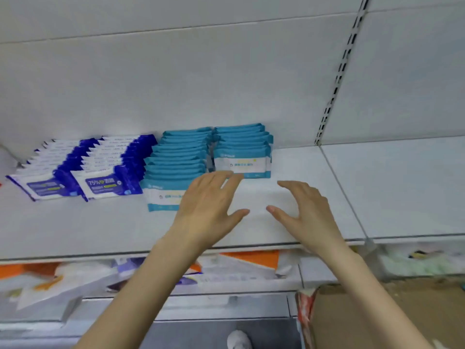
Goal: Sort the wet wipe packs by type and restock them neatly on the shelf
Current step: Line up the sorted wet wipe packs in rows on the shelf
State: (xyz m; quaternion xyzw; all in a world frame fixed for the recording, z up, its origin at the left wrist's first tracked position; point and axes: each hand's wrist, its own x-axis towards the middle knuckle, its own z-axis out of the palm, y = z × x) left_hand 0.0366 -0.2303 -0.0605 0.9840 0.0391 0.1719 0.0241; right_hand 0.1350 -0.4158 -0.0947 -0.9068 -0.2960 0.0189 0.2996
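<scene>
Head view showed both hands spread and empty. The left hand (208, 200) reached the front of the shorter teal wipe row (242, 147), and the right hand (304, 210) hovered near its right side, apart from it. Squaring it well likely meant bracketing both sides and sliding it along the shelf (327, 197), level with the longer teal row (176, 162).
</scene>
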